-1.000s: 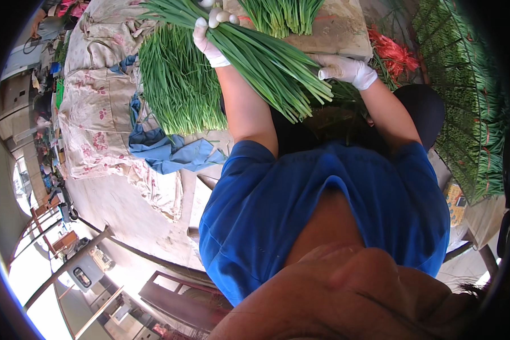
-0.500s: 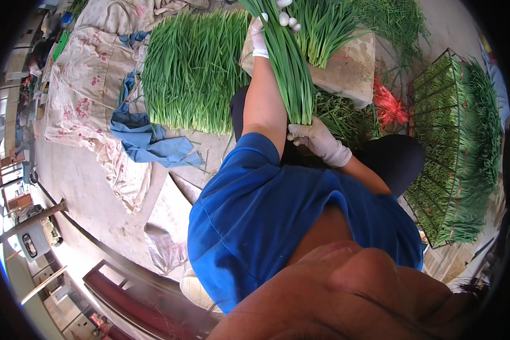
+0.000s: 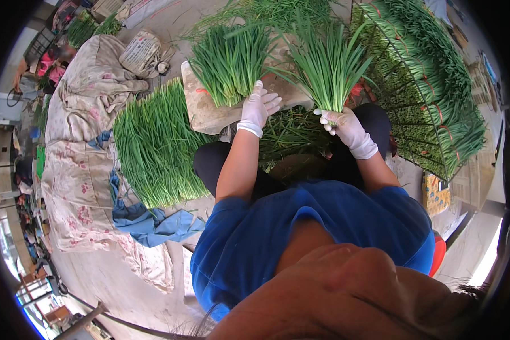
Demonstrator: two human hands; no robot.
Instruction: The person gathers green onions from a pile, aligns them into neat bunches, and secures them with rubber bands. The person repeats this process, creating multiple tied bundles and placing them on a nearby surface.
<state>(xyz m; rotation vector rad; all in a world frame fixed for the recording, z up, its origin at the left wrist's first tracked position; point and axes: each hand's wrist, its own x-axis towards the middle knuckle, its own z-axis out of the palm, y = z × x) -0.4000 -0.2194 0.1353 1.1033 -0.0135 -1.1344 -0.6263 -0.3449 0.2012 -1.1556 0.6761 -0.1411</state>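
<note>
Both of my hands wear thin white gloves. My right hand [image 3: 350, 131] is closed round the pale cut ends of a bunch of garlic chives [image 3: 331, 68], its green leaves fanning upward and away from me. My left hand [image 3: 259, 109] has its fingers spread and holds nothing; it is beside the base of a pile of chives [image 3: 230, 62]. That pile lies on a stained, pale block [image 3: 207, 118] in front of my knees. Left of the block a broad, dense layer of chives [image 3: 158, 147] is spread out.
At the right, a wire-frame crate [image 3: 430, 122] is packed with tied chive bundles. Loose green trimmings [image 3: 292, 130] lie between my legs, and more leaves [image 3: 266, 14] beyond the block. A flowered cloth [image 3: 76, 198] and a blue cloth [image 3: 153, 226] cover ground at the left.
The chive bunch, earlier stretched between both hands, is now upright in my right hand at the right. My left hand has let go and come down beside the pile. The view has turned.
</note>
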